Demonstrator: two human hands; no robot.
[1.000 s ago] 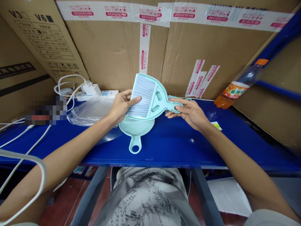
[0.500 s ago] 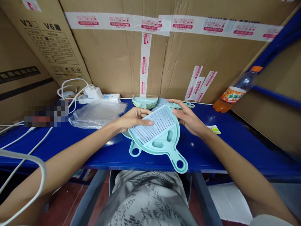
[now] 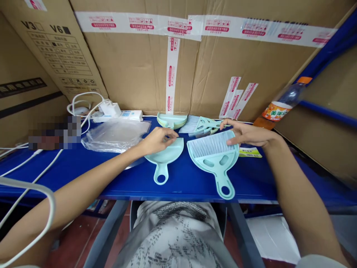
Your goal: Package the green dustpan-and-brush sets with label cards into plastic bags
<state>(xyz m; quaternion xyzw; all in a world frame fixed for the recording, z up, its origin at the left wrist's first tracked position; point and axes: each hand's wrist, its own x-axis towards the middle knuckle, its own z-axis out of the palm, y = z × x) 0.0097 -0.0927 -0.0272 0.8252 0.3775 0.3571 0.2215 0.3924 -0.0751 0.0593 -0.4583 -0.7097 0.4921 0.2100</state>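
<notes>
My right hand [image 3: 245, 134] grips a light-green dustpan [image 3: 237, 150] with a hand brush [image 3: 213, 145] nested in it. Its thumb lies over the grey-white bristles at the right side, and the ring handles point toward me. A second light-green dustpan [image 3: 164, 158] rests on the blue table to the left, handle toward the front edge. Over its back edge is my left hand [image 3: 161, 140], fingers loosely curled and apart from the thumb, with nothing visible in it. Behind are a stack of dustpans [image 3: 172, 121] and several brushes [image 3: 205, 125] lying together.
Clear plastic bags [image 3: 117, 134] lie at the left, near a white power strip [image 3: 131, 115] with cables. A yellow-green label [image 3: 250, 152] lies by my right wrist. An orange drink bottle [image 3: 281, 104] leans at the right. Cardboard [image 3: 134, 74] walls the back.
My right hand has carried the dustpan with the brush to the right, turning it more upright. My left hand has let go of it, and the second dustpan beneath is now uncovered.
</notes>
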